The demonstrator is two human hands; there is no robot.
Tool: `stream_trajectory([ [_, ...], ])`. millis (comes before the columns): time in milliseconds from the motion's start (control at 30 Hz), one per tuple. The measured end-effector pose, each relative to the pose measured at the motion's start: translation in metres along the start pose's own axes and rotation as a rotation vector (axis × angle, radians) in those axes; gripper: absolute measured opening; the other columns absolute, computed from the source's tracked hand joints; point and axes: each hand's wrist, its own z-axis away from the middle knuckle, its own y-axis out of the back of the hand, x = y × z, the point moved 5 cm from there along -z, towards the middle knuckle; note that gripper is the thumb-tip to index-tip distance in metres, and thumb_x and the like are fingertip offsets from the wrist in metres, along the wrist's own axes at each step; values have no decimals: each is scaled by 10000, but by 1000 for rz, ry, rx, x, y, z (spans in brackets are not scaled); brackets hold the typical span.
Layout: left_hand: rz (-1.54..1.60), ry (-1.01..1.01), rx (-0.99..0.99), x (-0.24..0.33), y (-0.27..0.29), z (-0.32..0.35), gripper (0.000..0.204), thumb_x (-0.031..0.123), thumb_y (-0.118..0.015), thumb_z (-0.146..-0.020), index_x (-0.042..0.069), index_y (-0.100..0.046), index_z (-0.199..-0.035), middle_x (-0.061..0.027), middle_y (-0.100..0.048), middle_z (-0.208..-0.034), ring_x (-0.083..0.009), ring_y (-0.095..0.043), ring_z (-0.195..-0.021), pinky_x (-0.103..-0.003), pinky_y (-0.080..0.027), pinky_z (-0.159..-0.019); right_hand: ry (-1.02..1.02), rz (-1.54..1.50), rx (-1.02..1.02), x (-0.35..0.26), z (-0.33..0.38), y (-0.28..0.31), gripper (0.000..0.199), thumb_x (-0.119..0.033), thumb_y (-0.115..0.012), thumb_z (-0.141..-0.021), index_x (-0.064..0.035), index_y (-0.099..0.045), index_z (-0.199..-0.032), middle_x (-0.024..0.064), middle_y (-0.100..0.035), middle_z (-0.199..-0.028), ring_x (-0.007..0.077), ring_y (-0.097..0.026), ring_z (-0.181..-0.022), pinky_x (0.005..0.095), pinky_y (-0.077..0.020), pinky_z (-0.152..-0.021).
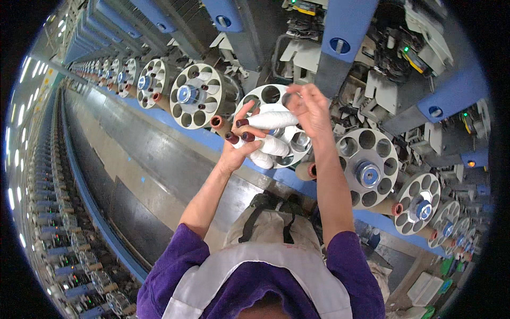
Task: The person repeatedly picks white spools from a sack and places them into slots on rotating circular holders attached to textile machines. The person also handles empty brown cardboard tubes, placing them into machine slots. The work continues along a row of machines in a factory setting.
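My left hand (237, 155) is closed round white yarn bobbins with dark red tube ends. Uppermost is one bobbin (271, 120), lying across the fingers and pointing right. Below it a second bobbin (275, 145) and a third bobbin (261, 159) are bunched together, partly covered by the thumb and fingers. At the upper bobbin's right end, my right hand (313, 112) is raised with its fingers curled together. What those fingers pinch, if anything, is too small to make out. Behind both hands stands a round white magazine (259, 91) with round holes, partly hidden.
Left of my hands is another round magazine (183, 120) holding several bobbins; a magazine to the right (380, 153) has round pockets. Brown yarn tubes (306, 170) stick out between them. Blue machine columns (345, 26) rise behind. A grey aisle floor (154, 165) runs left.
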Motion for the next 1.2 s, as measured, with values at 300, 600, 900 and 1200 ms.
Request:
stream_trajectory([
  [300, -280, 96, -169, 0, -10, -29, 787, -6, -645, -637, 71, -333, -1355, -42, -587, -1069, -119, -429, -1113, -253, -356, -897, -200, 804, 13, 20, 9, -3, 124, -22, -661, -762, 36, -651, -871, 76, -614, -926, 136, -574, -846, 258, -448, -734],
  [600, -121, 21, -71, -11, 7, -37, 160, -12, -603, -711, -2, -614, -871, -117, -333, -1401, -311, -335, -1287, -429, -319, -1023, -101, 773, 504, 8, 29, 11, 159, -192, -463, -938, -65, -510, -854, -32, -479, -688, 39, -382, -559, 200, -326, -498],
  [900, 383, 146, 231, -28, 53, -16, 302, 304, -506, -905, 66, -503, -1092, -115, -465, -1266, -354, -483, -1151, -491, -465, -904, -281, 1204, 358, -8, 61, -40, 261, -295, -624, -828, -56, -539, -887, -10, -462, -695, 102, -438, -568, 229, -356, -537],
  [1200, 164, 343, 318, -32, 29, -13, 203, 203, -525, -912, 13, -563, -975, -110, -596, -1034, -214, -596, -926, -374, -539, -745, -83, 1917, 264, 31, 85, -39, 468, -368, -722, -672, -107, -636, -1051, 80, -543, -820, 275, -570, -735, 376, -453, -660],
])
